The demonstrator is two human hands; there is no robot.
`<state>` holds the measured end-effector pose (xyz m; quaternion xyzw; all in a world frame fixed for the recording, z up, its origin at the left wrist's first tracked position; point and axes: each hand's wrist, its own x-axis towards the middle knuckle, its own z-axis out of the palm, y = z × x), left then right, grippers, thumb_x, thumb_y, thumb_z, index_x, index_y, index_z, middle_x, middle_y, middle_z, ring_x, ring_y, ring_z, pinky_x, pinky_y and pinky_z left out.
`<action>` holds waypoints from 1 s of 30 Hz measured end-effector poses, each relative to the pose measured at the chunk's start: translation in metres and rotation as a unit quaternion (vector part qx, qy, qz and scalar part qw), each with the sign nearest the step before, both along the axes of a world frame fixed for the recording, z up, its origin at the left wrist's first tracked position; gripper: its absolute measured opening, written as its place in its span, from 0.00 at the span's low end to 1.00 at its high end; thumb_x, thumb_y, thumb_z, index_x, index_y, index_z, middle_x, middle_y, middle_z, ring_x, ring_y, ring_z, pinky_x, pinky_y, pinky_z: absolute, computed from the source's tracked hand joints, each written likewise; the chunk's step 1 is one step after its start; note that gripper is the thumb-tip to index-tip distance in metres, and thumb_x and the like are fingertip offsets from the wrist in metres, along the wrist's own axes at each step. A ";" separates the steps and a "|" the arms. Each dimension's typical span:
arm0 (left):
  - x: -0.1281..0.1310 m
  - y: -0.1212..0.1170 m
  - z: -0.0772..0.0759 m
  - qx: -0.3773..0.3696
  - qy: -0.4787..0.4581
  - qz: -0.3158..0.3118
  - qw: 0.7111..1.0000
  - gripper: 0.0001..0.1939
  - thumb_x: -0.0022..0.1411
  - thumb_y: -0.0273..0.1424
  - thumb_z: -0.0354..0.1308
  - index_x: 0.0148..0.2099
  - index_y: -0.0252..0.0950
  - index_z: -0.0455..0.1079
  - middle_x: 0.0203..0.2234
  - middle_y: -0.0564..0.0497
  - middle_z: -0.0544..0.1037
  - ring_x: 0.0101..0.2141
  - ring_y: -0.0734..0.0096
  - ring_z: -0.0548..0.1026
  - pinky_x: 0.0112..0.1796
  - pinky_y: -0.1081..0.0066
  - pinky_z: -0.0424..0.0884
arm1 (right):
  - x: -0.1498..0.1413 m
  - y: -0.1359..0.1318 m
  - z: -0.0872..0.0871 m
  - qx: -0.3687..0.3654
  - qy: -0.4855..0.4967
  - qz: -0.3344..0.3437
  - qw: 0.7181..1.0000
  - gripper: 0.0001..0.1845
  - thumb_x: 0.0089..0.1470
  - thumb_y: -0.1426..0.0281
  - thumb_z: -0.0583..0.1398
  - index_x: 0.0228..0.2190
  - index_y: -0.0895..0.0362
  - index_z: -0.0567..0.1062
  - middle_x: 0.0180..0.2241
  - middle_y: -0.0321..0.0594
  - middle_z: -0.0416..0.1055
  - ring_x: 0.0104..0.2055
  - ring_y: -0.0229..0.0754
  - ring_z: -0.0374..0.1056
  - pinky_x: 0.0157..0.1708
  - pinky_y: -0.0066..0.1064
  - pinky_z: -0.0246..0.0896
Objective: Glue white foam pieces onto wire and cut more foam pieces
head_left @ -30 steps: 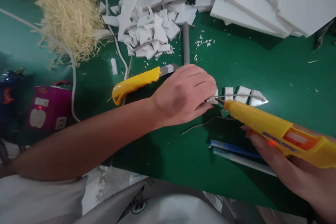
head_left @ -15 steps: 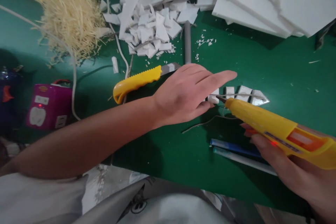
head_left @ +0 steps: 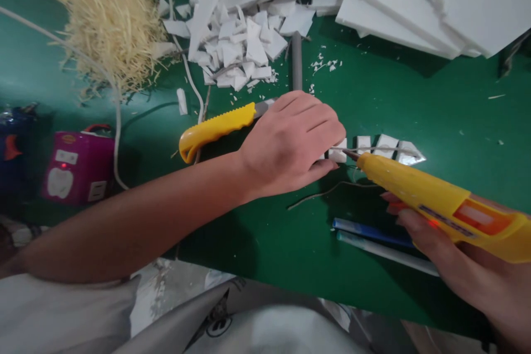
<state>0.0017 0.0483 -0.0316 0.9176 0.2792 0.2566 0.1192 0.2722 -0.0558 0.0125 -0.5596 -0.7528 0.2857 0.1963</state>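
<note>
L hand [head_left: 290, 141] index finger [head_left: 334, 130] re-curled (R hand [head_left: 460, 271] w/ glue gun [head_left: 431, 191]).

Green tabletop [head_left: 265, 243] | pale floor [head_left: 170, 287] below edge | glossy light patch, left

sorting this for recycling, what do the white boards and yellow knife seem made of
White boards: probably foam, matt, judging by the crumbly broken edge. Yellow knife: handle likely satiny plastic, for its even colour and moulded ridges; blade apparently metal, flat grey, partly hidden.
</note>
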 end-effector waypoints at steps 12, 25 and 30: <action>0.000 0.000 -0.001 0.026 0.015 -0.003 1.000 0.09 0.73 0.37 0.55 0.42 0.39 0.73 0.41 0.48 0.83 0.45 0.60 0.79 0.49 0.57 0.72 | -0.002 0.000 0.001 -0.039 0.018 -0.021 0.999 0.13 0.63 0.54 0.61 0.33 0.48 0.78 0.29 0.38 0.77 0.26 0.44 0.75 0.24 0.32 0.73; -0.001 0.000 -0.002 0.062 0.012 -0.029 0.998 0.09 0.73 0.34 0.55 0.43 0.35 0.73 0.43 0.46 0.83 0.45 0.61 0.78 0.49 0.60 0.72 | -0.004 -0.001 0.003 0.010 -0.013 -0.003 1.000 0.03 0.62 0.63 0.62 0.35 0.46 0.75 0.30 0.34 0.77 0.27 0.42 0.76 0.24 0.29 0.72; 0.000 0.000 -0.001 0.062 0.017 -0.022 0.998 0.08 0.73 0.33 0.55 0.42 0.36 0.74 0.42 0.47 0.83 0.44 0.61 0.79 0.48 0.61 0.73 | 0.000 -0.003 0.003 0.000 -0.024 -0.006 1.000 0.07 0.55 0.63 0.68 0.34 0.46 0.75 0.29 0.35 0.77 0.26 0.44 0.75 0.23 0.32 0.73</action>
